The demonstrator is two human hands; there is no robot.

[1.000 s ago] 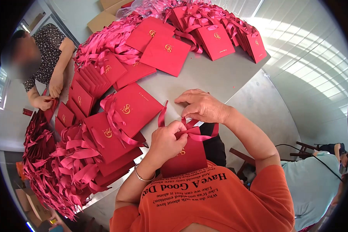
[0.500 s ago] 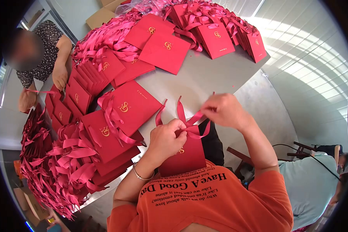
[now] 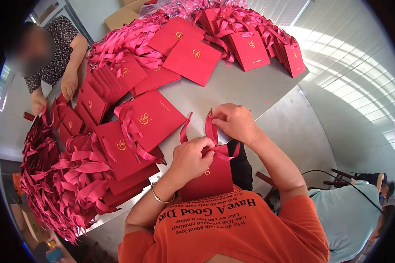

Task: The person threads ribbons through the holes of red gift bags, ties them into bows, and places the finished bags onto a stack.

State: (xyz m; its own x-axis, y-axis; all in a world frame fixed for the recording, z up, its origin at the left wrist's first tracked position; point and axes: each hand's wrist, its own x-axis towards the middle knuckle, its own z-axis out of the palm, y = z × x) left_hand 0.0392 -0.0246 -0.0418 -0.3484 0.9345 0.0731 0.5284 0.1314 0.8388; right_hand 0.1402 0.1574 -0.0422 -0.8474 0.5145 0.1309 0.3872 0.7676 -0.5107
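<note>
A red paper gift bag [image 3: 213, 180] with part of a gold logo showing is in front of my chest. My left hand [image 3: 193, 158] is closed at its top edge, pinching the pink ribbon [image 3: 224, 151] where it crosses the bag. Another ribbon end [image 3: 185, 127] sticks up loose beside that hand. Higher and to the right, my right hand [image 3: 235, 122] pinches an upright ribbon end [image 3: 210, 126] by its tip between thumb and finger. My left fingers cover the spot where the ribbons meet.
Flat red bags [image 3: 153, 118] with ribbons lie left of my hands on the grey table [image 3: 245, 87]. More bags [image 3: 250, 50] and ribbon heaps [image 3: 127, 44] line the far side. Across the left corner a co-worker's hand [image 3: 69, 83] handles bags. Another person in a teal shirt [image 3: 346, 215] is behind right.
My right hand has moved left, from a ribbon stretched out to the right to the tip of the upright ribbon end. My left hand keeps its pinch at the bag's top.
</note>
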